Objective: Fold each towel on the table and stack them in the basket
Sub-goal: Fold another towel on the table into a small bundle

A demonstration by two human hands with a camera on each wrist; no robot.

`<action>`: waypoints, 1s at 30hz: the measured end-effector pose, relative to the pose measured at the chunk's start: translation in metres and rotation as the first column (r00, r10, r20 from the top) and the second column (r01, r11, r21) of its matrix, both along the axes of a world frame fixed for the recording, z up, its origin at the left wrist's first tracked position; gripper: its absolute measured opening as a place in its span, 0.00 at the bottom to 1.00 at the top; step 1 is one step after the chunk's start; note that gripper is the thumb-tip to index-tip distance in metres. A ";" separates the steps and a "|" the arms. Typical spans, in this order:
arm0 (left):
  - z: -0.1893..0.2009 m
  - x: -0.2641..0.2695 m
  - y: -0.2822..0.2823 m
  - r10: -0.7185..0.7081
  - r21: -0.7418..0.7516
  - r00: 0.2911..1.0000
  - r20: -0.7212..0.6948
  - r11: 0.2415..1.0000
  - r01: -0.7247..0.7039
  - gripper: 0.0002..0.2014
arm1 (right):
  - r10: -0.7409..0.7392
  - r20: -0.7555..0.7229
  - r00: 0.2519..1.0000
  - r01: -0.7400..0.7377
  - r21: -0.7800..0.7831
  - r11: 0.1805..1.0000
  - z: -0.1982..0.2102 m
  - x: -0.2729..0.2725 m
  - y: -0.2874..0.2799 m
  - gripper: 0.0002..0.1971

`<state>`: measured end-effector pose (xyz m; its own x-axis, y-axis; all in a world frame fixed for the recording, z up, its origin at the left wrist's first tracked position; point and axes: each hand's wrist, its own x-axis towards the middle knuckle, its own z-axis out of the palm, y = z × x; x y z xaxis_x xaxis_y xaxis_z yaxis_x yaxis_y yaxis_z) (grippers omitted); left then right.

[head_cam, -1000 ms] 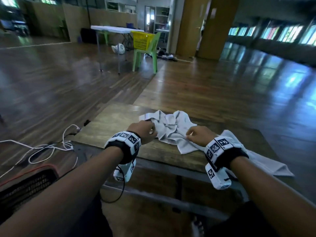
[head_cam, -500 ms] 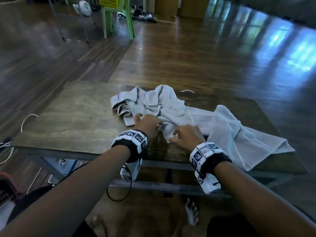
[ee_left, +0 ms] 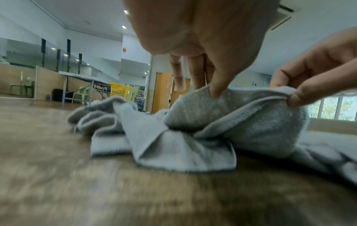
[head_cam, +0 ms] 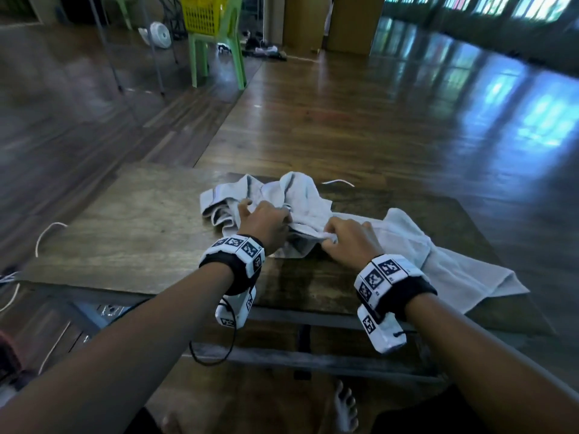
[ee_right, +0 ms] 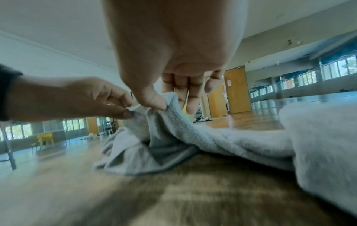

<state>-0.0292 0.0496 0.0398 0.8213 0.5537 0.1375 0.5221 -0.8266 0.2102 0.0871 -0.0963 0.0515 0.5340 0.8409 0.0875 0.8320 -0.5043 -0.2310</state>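
Observation:
Crumpled light grey towels [head_cam: 300, 198] lie in a heap on the low wooden table [head_cam: 131, 233], one spreading flat toward the right edge [head_cam: 463, 270]. My left hand [head_cam: 266, 220] pinches a raised fold of the towel [ee_left: 231, 110] between thumb and fingers. My right hand [head_cam: 347, 239] pinches the same towel's hem [ee_right: 168, 104] just to the right. Both hands hold the cloth a little above the tabletop, close together. A yellow basket [head_cam: 203, 14] sits on a green chair far across the room.
The green plastic chair [head_cam: 219, 57] and a small white fan [head_cam: 158, 34] stand on the wooden floor beyond the table. White cables [head_cam: 47, 233] trail off the table's left side. A dark basket edge [head_cam: 6, 349] shows at lower left. My bare foot [head_cam: 344, 411] is under the table.
The head view dipped toward the table and rose again. Both hands moved slightly forward and have lifted a fold of the towel off the tabletop.

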 end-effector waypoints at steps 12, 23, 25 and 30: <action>0.169 -0.019 -0.002 -0.043 0.169 0.925 0.378 0.985 -0.023 0.08 | 0.011 0.186 0.983 -0.070 0.315 0.946 0.172 0.003 -0.011 0.06; 0.247 -0.054 -0.030 -0.203 0.337 0.878 0.433 0.940 0.051 0.08 | 0.147 0.099 0.984 -0.174 0.367 0.914 0.219 -0.039 -0.016 0.05; 0.249 -0.060 -0.034 -0.193 0.335 0.888 0.418 0.941 0.047 0.08 | 0.158 0.056 0.986 -0.168 0.377 0.911 0.219 -0.042 -0.017 0.03; 0.242 -0.074 -0.033 -0.154 0.263 0.920 0.361 0.963 0.058 0.07 | 0.196 0.000 0.981 -0.174 0.463 0.869 0.227 -0.044 -0.024 0.09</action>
<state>-0.1030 0.0164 0.2817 0.7344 0.3761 0.5649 0.3506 -0.9230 0.1586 0.0429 -0.1200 0.2782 0.3852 0.7960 0.4669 0.8827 -0.1701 -0.4381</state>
